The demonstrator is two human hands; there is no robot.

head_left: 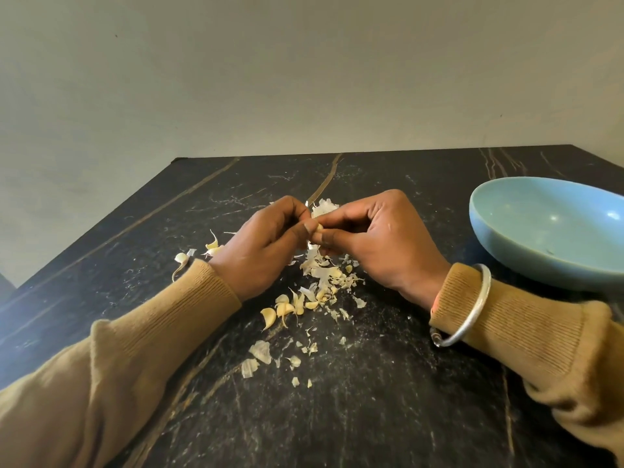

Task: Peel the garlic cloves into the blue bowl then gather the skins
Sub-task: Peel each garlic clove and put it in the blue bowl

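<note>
Above the black marble table [371, 417] | left hand [266, 246] and right hand [381, 244] both pinch one small pale-yellow garlic clove [319, 227], fingertips meeting | papery white skins [320, 273] heaped beneath | loose cloves [269, 316] nearer | blue bowl [526, 231] apart, right

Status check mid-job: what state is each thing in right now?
left hand: pinches the held clove.
right hand: pinches the same clove.
held clove: between both hands' fingertips, mostly hidden.
blue bowl: upright, no cloves in its visible part.
loose cloves: lying on the table.
skins: scattered on the table, ungathered.
</note>
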